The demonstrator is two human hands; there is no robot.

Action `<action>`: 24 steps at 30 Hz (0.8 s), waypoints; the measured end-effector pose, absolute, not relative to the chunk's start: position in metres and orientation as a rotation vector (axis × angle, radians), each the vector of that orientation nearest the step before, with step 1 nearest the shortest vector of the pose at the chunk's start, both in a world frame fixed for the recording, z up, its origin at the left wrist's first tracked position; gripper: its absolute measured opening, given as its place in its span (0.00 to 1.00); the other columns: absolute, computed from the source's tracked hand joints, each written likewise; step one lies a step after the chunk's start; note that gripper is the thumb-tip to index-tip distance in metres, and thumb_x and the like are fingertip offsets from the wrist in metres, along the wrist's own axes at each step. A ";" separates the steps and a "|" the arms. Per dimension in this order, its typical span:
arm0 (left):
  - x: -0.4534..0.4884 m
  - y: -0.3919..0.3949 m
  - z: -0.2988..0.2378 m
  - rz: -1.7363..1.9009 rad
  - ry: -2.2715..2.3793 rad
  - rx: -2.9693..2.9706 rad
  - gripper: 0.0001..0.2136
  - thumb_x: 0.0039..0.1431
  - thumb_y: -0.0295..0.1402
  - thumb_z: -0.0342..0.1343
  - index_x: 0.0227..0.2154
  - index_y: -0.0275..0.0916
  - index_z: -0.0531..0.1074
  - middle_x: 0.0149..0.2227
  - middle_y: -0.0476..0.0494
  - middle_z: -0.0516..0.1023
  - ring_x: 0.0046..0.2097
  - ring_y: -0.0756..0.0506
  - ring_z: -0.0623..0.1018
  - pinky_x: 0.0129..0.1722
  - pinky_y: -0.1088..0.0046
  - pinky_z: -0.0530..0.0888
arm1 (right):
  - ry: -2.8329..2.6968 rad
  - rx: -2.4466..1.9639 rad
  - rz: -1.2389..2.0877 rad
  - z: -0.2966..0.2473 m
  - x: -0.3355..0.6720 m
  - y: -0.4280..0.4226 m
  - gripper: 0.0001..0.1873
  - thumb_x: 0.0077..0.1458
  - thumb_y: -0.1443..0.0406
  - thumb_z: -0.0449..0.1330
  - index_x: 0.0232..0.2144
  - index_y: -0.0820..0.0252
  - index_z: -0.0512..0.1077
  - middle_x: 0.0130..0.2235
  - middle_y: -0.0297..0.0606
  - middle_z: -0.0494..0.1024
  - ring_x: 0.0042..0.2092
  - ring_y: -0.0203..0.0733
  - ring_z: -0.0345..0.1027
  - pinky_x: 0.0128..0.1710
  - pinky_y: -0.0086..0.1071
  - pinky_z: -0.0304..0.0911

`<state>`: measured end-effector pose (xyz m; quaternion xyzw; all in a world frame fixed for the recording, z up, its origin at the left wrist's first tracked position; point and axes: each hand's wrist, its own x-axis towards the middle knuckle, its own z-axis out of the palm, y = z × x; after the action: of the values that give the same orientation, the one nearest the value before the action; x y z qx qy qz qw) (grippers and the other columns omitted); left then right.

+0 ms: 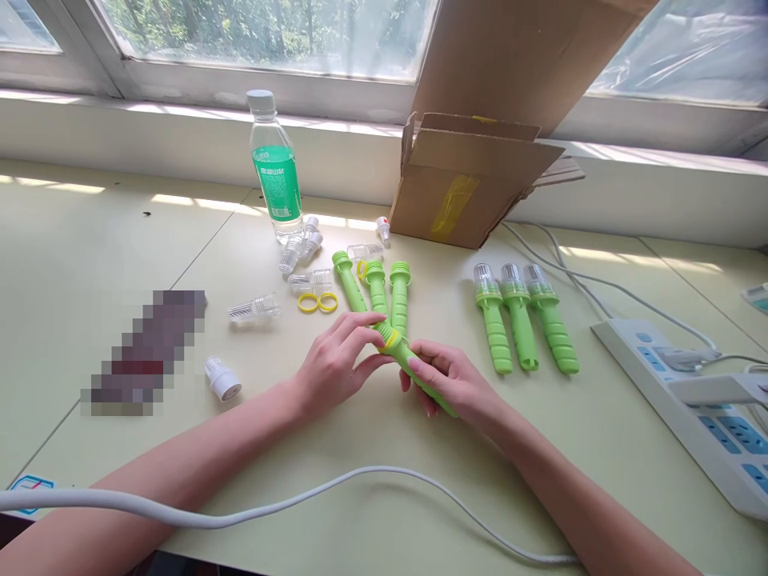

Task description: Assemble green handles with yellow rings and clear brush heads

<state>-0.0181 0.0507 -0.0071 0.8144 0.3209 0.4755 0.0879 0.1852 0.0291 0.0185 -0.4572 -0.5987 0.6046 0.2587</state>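
Observation:
My right hand [459, 388] is wrapped around a green ribbed flashlight handle [404, 354], tilted with its threaded end up and to the left. At that threaded neck, the fingers and thumb of my left hand [336, 360] pinch a yellow ring [391, 339] that sits around it. Just beyond lie three more green handles [400, 292] without caps. Two loose yellow rings [308, 302] rest left of them, and another yellow ring [362, 270] is by the handles. Clear ribbed covers [255, 309] and a white piece with a clear tip [222, 380] lie to the left.
Three green flashlights with clear tops [512, 316] lie at the right, near a white power strip [678, 400] with cables. A water bottle [276, 172] and a cardboard box [456, 188] stand at the back. A white cable [360, 472] crosses in front. A pixelated object [147, 352] lies left.

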 end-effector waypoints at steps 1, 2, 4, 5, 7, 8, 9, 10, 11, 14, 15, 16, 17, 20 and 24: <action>-0.018 0.051 -0.007 1.413 0.954 2.421 0.07 0.56 0.31 0.59 0.35 0.39 0.67 0.46 0.37 0.75 0.47 0.43 0.76 0.43 0.64 0.75 | -1.605 -1.257 1.636 0.017 0.185 0.029 0.14 0.56 0.54 0.58 0.33 0.60 0.68 0.28 0.31 0.71 0.19 0.29 0.61 0.18 0.26 0.59; -0.018 0.051 -0.007 1.401 0.947 2.419 0.07 0.56 0.31 0.59 0.36 0.38 0.67 0.46 0.37 0.75 0.47 0.43 0.76 0.44 0.64 0.75 | -1.584 -1.273 1.634 0.016 0.185 0.030 0.14 0.54 0.55 0.61 0.35 0.59 0.68 0.27 0.30 0.71 0.18 0.29 0.60 0.17 0.26 0.59; -0.019 0.051 -0.007 1.356 0.921 2.420 0.10 0.55 0.31 0.60 0.38 0.38 0.67 0.48 0.35 0.74 0.49 0.42 0.75 0.45 0.63 0.75 | -1.542 -1.300 1.628 0.014 0.185 0.030 0.17 0.51 0.56 0.64 0.38 0.57 0.66 0.27 0.29 0.71 0.17 0.30 0.60 0.16 0.27 0.60; -0.019 0.051 -0.007 1.339 0.911 2.421 0.10 0.55 0.31 0.59 0.39 0.38 0.67 0.49 0.35 0.73 0.50 0.42 0.75 0.45 0.62 0.75 | -1.531 -1.309 1.624 0.013 0.185 0.030 0.17 0.50 0.56 0.64 0.38 0.57 0.66 0.28 0.30 0.72 0.17 0.30 0.60 0.15 0.27 0.60; -0.020 0.051 -0.008 1.335 0.910 2.426 0.08 0.56 0.30 0.58 0.39 0.38 0.67 0.49 0.36 0.73 0.50 0.42 0.75 0.45 0.63 0.75 | -1.541 -1.315 1.620 0.014 0.185 0.031 0.16 0.51 0.55 0.63 0.37 0.58 0.67 0.30 0.33 0.74 0.18 0.31 0.61 0.16 0.28 0.60; -0.020 0.051 -0.008 1.349 0.917 2.429 0.07 0.57 0.29 0.57 0.38 0.39 0.67 0.48 0.36 0.74 0.49 0.42 0.75 0.44 0.63 0.75 | -1.556 -1.314 1.619 0.015 0.185 0.031 0.16 0.52 0.55 0.63 0.37 0.58 0.68 0.31 0.35 0.75 0.19 0.31 0.63 0.17 0.28 0.61; -0.020 0.050 -0.008 1.368 0.924 2.433 0.06 0.57 0.28 0.57 0.37 0.39 0.67 0.48 0.37 0.74 0.48 0.43 0.75 0.43 0.64 0.75 | -1.575 -1.306 1.619 0.016 0.185 0.031 0.15 0.52 0.54 0.62 0.37 0.59 0.69 0.32 0.36 0.76 0.20 0.32 0.64 0.19 0.29 0.62; -0.019 0.050 -0.008 1.386 0.928 2.440 0.06 0.57 0.28 0.57 0.37 0.39 0.67 0.47 0.37 0.75 0.47 0.43 0.76 0.43 0.64 0.76 | -1.601 -1.291 1.622 0.017 0.185 0.031 0.15 0.53 0.54 0.61 0.36 0.59 0.70 0.32 0.36 0.76 0.21 0.33 0.65 0.21 0.29 0.62; -0.019 0.050 -0.008 1.401 0.927 2.446 0.06 0.57 0.28 0.58 0.36 0.39 0.67 0.47 0.37 0.75 0.47 0.43 0.76 0.42 0.65 0.76 | -1.631 -1.275 1.625 0.019 0.186 0.031 0.15 0.55 0.53 0.59 0.36 0.60 0.71 0.30 0.36 0.75 0.23 0.34 0.65 0.23 0.29 0.63; -0.019 0.049 -0.007 1.434 0.918 2.458 0.06 0.56 0.29 0.58 0.35 0.39 0.67 0.46 0.37 0.76 0.46 0.43 0.77 0.42 0.65 0.76 | -1.700 -1.232 1.635 0.022 0.186 0.030 0.18 0.59 0.52 0.54 0.31 0.61 0.72 0.24 0.33 0.71 0.24 0.34 0.65 0.25 0.28 0.61; -0.019 0.049 -0.007 1.436 0.915 2.459 0.06 0.56 0.29 0.58 0.35 0.39 0.67 0.46 0.37 0.76 0.46 0.43 0.77 0.42 0.65 0.76 | -1.700 -1.226 1.638 0.023 0.186 0.030 0.18 0.59 0.52 0.53 0.30 0.60 0.71 0.24 0.33 0.71 0.23 0.33 0.64 0.24 0.28 0.61; -0.019 0.049 -0.007 1.435 0.913 2.458 0.06 0.56 0.30 0.59 0.35 0.39 0.67 0.46 0.37 0.76 0.46 0.43 0.77 0.42 0.65 0.76 | -1.689 -1.228 1.642 0.022 0.186 0.030 0.18 0.59 0.51 0.53 0.30 0.60 0.70 0.25 0.33 0.71 0.22 0.32 0.63 0.23 0.27 0.60; -0.019 0.049 -0.006 1.427 0.909 2.458 0.06 0.56 0.30 0.59 0.36 0.39 0.67 0.46 0.37 0.76 0.46 0.43 0.76 0.42 0.64 0.76 | -1.670 -1.237 1.644 0.022 0.186 0.029 0.18 0.59 0.51 0.54 0.31 0.60 0.70 0.27 0.33 0.72 0.21 0.31 0.62 0.21 0.27 0.59; -0.019 0.050 -0.007 1.391 0.902 2.459 0.08 0.56 0.30 0.59 0.38 0.39 0.67 0.48 0.36 0.75 0.48 0.42 0.76 0.43 0.64 0.75 | -1.598 -1.294 1.636 0.018 0.185 0.030 0.15 0.54 0.53 0.60 0.35 0.58 0.67 0.27 0.30 0.71 0.19 0.30 0.60 0.18 0.27 0.59; -0.018 0.050 -0.008 1.409 0.929 2.459 0.06 0.57 0.27 0.57 0.37 0.39 0.67 0.47 0.37 0.75 0.47 0.43 0.76 0.42 0.64 0.75 | -1.534 -1.307 1.613 0.015 0.184 0.029 0.16 0.51 0.56 0.64 0.36 0.56 0.64 0.26 0.28 0.70 0.18 0.31 0.61 0.17 0.27 0.59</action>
<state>-0.0179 0.0502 -0.0084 0.8219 0.3105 0.4710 0.0792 0.1841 0.0294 0.0150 -0.4868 -0.5710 0.6004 0.2766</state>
